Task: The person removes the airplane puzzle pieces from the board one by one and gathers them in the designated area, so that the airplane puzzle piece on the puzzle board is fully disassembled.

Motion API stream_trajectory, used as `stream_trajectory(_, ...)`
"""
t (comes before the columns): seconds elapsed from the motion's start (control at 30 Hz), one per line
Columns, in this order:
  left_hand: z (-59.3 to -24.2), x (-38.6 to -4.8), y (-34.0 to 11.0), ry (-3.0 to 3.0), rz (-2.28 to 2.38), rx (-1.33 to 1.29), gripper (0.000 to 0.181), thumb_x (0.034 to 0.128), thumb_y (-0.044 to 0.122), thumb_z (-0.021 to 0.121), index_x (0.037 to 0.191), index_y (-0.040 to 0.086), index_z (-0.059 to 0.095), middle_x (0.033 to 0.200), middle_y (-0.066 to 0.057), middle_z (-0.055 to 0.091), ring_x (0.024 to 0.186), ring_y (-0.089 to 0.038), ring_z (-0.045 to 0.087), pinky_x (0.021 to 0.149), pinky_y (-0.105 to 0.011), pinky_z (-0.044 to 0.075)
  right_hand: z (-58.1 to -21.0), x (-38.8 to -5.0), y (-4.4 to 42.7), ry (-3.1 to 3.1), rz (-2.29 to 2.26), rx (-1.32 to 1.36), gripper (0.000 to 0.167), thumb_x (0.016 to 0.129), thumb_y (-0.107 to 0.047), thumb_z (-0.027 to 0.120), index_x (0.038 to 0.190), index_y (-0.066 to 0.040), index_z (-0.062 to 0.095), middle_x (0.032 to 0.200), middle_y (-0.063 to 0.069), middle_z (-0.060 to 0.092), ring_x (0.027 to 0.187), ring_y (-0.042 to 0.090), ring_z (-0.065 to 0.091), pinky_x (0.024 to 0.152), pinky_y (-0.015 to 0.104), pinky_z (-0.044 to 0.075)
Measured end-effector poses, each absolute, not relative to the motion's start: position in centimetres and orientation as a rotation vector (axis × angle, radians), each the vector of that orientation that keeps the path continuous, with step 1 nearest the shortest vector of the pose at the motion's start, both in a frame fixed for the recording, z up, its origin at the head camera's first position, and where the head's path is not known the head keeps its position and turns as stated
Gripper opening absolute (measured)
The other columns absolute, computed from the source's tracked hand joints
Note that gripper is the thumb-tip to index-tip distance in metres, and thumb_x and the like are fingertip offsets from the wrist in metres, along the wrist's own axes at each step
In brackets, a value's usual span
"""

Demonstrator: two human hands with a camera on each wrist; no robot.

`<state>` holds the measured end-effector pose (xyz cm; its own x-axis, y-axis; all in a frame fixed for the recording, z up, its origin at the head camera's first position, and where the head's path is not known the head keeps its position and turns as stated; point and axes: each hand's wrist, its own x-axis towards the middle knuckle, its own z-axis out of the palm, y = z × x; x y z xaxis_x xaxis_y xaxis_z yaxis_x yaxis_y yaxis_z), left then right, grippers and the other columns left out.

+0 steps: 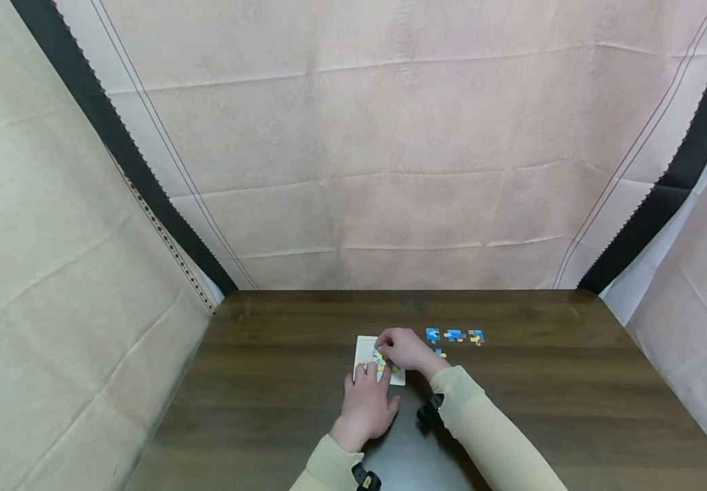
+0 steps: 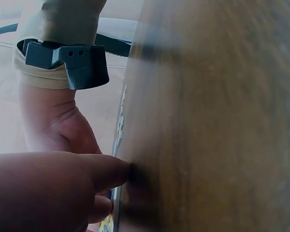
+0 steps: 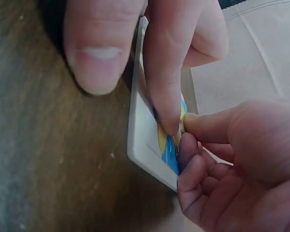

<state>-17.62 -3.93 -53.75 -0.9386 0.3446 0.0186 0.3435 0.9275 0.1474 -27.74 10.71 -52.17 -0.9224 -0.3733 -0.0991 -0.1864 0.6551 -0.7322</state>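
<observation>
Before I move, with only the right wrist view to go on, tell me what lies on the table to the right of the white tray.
Observer: In the head view, three loose puzzle pieces lie in a row on the table, to the right of the white tray.
Operator: Report any others over there.
Observer: One more piece shows only in part, just past the wrist of the right hand and lower in the picture than the row.
Operator: Now tell me about the left sleeve.
Observer: It has a small black device at its cuff.
</observation>
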Motion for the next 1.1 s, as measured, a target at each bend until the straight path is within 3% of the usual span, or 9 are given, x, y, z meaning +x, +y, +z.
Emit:
stream_trajectory(0.23, -54.0, -17.8, -3.9, 3.061, 0.228, 0.541, 0.065, 0.1037, 0.050, 0.066, 0.156, 0.013, 0.057, 0.142, -0.014, 0.049, 0.125, -0.037, 0.043, 0.103, -0.061, 0.043, -52.3, -27.8, 11.1, 2.604, -1.189, -0.461, 0.009, 0.105, -0.016, 0.069, 0.111, -0.013, 0.075, 0.094, -0.001, 0.068, 0.084, 0.019, 0.062, 0.078, 0.039, 0.054)
stream_trajectory(0.83, -53.8, -17.4, -3.5, 3.074, 0.175, 0.573, 0.065, 0.1060, 0.048, 0.062, 0.157, 0.009, 0.053, 0.142, -0.018, 0.048, 0.131, -0.041, 0.041, 0.108, -0.066, 0.040, -52.4, -27.9, 11.2, 2.582, -1.272, -0.377, 0.013, 0.106, -0.014, 0.067, 0.116, -0.010, 0.075, 0.098, 0.001, 0.068, 0.088, 0.020, 0.062, 0.085, 0.043, 0.056)
stream_trajectory(1.1, -53.4, -17.5, -3.7, 3.028, 0.214, 0.552, 0.069, 0.1049, 0.049, 0.065, 0.160, 0.010, 0.050, 0.138, -0.017, 0.048, 0.127, -0.038, 0.042, 0.112, -0.063, 0.038, -53.2, -27.5, 12.6, 2.570, -1.536, -0.245, 0.020, 0.106, -0.023, 0.070, 0.122, -0.012, 0.074, 0.107, 0.003, 0.070, 0.095, 0.023, 0.063, 0.088, 0.044, 0.056)
